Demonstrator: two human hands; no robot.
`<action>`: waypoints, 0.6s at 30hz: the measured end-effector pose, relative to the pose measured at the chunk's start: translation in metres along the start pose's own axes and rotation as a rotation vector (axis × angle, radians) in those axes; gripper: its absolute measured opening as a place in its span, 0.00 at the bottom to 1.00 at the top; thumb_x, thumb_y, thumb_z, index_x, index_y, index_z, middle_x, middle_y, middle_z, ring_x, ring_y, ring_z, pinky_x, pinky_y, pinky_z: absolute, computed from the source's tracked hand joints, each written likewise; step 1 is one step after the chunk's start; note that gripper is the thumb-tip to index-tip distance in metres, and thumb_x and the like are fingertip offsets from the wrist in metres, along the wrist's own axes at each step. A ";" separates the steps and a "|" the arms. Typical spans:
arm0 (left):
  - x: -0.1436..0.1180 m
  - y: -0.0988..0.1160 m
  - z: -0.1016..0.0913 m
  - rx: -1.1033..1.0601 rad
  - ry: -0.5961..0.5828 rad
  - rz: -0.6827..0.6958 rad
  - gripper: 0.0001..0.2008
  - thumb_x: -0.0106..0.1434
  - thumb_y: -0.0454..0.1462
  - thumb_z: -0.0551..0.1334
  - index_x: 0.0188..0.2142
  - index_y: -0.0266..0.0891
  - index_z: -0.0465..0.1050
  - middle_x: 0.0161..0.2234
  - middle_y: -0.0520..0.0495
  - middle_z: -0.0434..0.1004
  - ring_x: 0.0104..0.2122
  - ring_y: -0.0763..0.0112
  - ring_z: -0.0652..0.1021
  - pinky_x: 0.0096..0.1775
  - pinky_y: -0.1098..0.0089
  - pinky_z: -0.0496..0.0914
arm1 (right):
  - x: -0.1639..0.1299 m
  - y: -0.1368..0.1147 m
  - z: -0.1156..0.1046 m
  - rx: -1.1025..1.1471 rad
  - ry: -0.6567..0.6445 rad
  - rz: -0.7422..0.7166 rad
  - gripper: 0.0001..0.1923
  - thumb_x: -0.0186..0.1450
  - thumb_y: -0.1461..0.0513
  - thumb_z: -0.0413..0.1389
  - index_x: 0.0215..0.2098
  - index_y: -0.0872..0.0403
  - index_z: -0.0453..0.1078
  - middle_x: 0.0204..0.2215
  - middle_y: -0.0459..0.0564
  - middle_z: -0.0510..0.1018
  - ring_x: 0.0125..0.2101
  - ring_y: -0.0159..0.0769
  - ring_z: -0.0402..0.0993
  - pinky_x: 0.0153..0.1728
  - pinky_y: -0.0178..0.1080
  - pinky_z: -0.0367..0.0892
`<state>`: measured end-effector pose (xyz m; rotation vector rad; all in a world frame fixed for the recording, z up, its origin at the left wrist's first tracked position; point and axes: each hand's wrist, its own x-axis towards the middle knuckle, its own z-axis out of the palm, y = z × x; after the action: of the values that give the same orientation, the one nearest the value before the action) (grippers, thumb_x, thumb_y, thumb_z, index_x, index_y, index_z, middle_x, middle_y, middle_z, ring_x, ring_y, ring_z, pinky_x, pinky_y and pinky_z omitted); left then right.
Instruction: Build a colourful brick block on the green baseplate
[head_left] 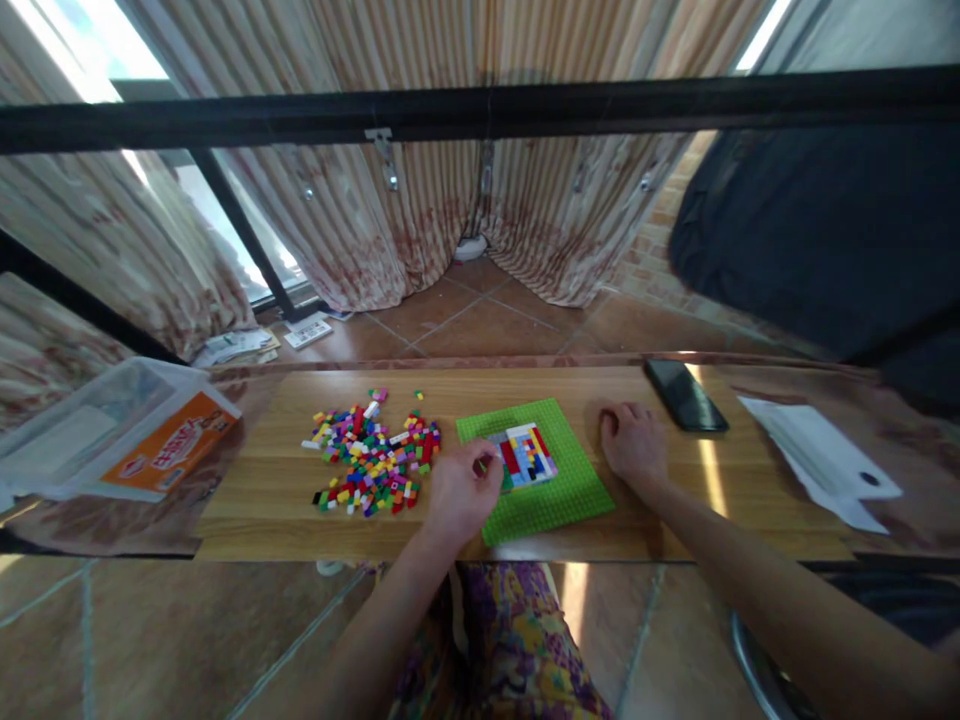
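Note:
A green baseplate (555,510) lies on the wooden board, with a patch of small building bricks (529,455) in red, blue, white, yellow and other colours pressed onto it. My left hand (463,492) is over the left edge of that patch. Its thumb and forefinger are pinched together, and what is between them is too small to name. To the right of the baseplate, my right hand (636,442) rests on the board, its fingers curled in and nothing visible in them. Left of my left hand spreads a loose pile of colourful bricks (379,455).
The wooden board (262,500) also carries a black phone (685,395) behind my right hand. Farther right are white papers (825,460). A clear plastic box (97,430) with an orange label stands at the left. A dark metal bar (480,115) crosses in front of the curtains (405,220).

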<state>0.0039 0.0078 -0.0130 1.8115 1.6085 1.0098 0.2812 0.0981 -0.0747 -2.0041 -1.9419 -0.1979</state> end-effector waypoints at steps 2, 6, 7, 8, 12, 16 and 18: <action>-0.004 0.004 0.013 -0.030 0.000 0.029 0.06 0.61 0.34 0.57 0.30 0.40 0.73 0.30 0.51 0.77 0.29 0.73 0.75 0.34 0.72 0.67 | 0.000 -0.001 0.000 0.014 0.000 0.006 0.16 0.66 0.61 0.45 0.42 0.55 0.73 0.40 0.57 0.74 0.41 0.44 0.64 0.41 0.43 0.58; -0.005 0.010 0.028 -0.034 0.024 0.064 0.06 0.60 0.33 0.58 0.30 0.40 0.74 0.31 0.49 0.77 0.33 0.71 0.76 0.38 0.71 0.68 | 0.000 0.000 0.000 0.031 0.009 0.008 0.16 0.66 0.60 0.44 0.41 0.56 0.73 0.40 0.58 0.74 0.40 0.45 0.64 0.41 0.44 0.58; -0.005 0.011 0.030 -0.032 0.024 0.067 0.06 0.60 0.33 0.58 0.30 0.41 0.74 0.31 0.48 0.77 0.34 0.70 0.76 0.39 0.70 0.69 | 0.000 0.000 0.001 0.039 0.014 0.007 0.16 0.66 0.60 0.44 0.40 0.56 0.73 0.39 0.58 0.74 0.40 0.45 0.64 0.41 0.44 0.58; -0.004 0.011 0.032 -0.031 0.021 0.067 0.06 0.60 0.33 0.58 0.30 0.41 0.74 0.32 0.48 0.77 0.35 0.70 0.76 0.39 0.70 0.69 | 0.000 0.000 0.001 0.047 0.019 0.007 0.16 0.66 0.60 0.44 0.40 0.56 0.73 0.39 0.58 0.74 0.40 0.45 0.64 0.41 0.45 0.58; -0.002 0.012 0.039 -0.012 0.027 0.073 0.06 0.60 0.33 0.59 0.32 0.41 0.75 0.34 0.48 0.77 0.36 0.69 0.76 0.41 0.68 0.70 | 0.000 0.001 0.002 0.064 0.026 -0.009 0.16 0.65 0.61 0.44 0.41 0.57 0.73 0.39 0.58 0.74 0.40 0.45 0.63 0.42 0.45 0.57; 0.000 0.012 0.042 0.081 0.032 0.111 0.05 0.60 0.32 0.60 0.33 0.42 0.75 0.35 0.48 0.78 0.36 0.68 0.76 0.42 0.66 0.68 | 0.000 0.000 0.000 0.055 0.017 -0.001 0.16 0.66 0.61 0.44 0.41 0.57 0.73 0.39 0.58 0.74 0.40 0.45 0.63 0.43 0.45 0.57; 0.001 0.013 0.042 0.138 0.029 0.130 0.05 0.60 0.33 0.60 0.33 0.42 0.75 0.35 0.49 0.79 0.37 0.68 0.76 0.43 0.65 0.67 | 0.000 -0.001 -0.001 0.048 0.007 0.007 0.16 0.66 0.61 0.44 0.41 0.57 0.73 0.40 0.58 0.74 0.41 0.45 0.64 0.43 0.45 0.57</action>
<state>0.0456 0.0108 -0.0273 2.0242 1.6307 1.0071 0.2804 0.0980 -0.0737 -1.9771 -1.9167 -0.1547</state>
